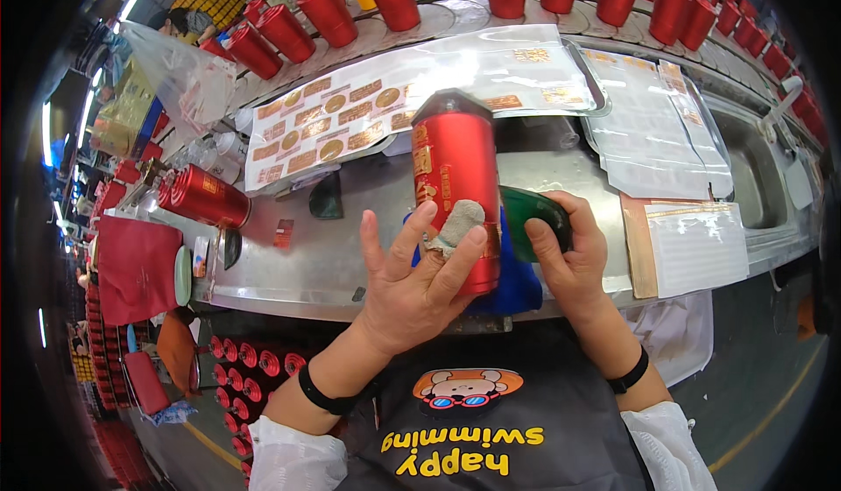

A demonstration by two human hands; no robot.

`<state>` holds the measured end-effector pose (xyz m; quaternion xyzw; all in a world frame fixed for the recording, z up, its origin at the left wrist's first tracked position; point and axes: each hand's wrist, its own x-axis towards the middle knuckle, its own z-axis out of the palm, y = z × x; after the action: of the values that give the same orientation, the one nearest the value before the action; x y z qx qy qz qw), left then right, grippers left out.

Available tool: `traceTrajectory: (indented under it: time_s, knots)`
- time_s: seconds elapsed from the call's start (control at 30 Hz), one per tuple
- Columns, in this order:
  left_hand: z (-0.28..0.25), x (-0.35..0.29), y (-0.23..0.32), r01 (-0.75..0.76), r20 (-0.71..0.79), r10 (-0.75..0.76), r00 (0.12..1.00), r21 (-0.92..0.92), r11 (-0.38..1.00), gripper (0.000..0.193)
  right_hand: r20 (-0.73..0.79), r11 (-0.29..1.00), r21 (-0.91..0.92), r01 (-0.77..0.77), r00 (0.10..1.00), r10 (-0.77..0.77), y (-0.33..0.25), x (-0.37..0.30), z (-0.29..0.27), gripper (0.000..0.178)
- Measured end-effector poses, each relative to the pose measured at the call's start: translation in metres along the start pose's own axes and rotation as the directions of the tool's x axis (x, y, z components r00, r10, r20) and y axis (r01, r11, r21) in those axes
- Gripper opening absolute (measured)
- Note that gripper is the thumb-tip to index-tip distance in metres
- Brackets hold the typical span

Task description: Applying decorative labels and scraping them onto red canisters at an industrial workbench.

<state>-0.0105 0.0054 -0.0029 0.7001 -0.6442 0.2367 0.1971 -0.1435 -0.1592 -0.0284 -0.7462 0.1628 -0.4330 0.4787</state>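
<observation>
A glossy red canister (455, 162) with gold lettering and a dark faceted cap stands close in front of me, over a blue cloth (519, 291). My left hand (416, 272) is in front of its lower part, fingers stretched and spread; one finger wears a beige cloth finger cover (457, 226). Whether those fingertips press on the canister I cannot tell. To the right of the canister, my right hand (574, 250) pinches a dark green, smooth-edged scraper (519, 228) between thumb and fingers. The scraper's left edge is beside the canister's wall.
Sheets of gold labels (328, 127) lie on a tray at the back; paler sheets (653, 127) lie to the right. Another red canister (203, 197) lies at the left. More line the conveyor (447, 18). A sink (753, 171) is at far right, a white paper stack (696, 246) nearer.
</observation>
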Motion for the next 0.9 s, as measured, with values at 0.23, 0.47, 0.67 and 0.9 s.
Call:
traceTrajectory:
  time_s: [0.23,0.47,0.67,0.9]
  knots:
    - [0.005,-0.003,0.003,0.121,-0.030,-0.125,0.992,-0.108,0.987,0.085,0.051,0.903,-0.196,0.382,0.924,-0.380,-0.002,0.009,-0.003,0.029]
    - [0.021,-0.016,-0.001,0.231,-0.032,-0.243,0.969,-0.218,0.948,0.115,0.208,0.898,-0.115,0.425,0.894,-0.397,-0.006,0.026,-0.011,0.042]
    - [0.018,-0.019,0.001,0.277,-0.035,-0.293,0.955,-0.234,0.932,0.112,0.486,0.855,0.042,0.517,0.737,-0.469,-0.034,0.033,-0.016,0.038]
    - [0.019,-0.023,-0.002,0.259,-0.019,-0.270,0.963,-0.224,0.939,0.112,0.500,0.773,-0.110,0.625,0.707,-0.500,-0.039,0.018,-0.006,0.033]
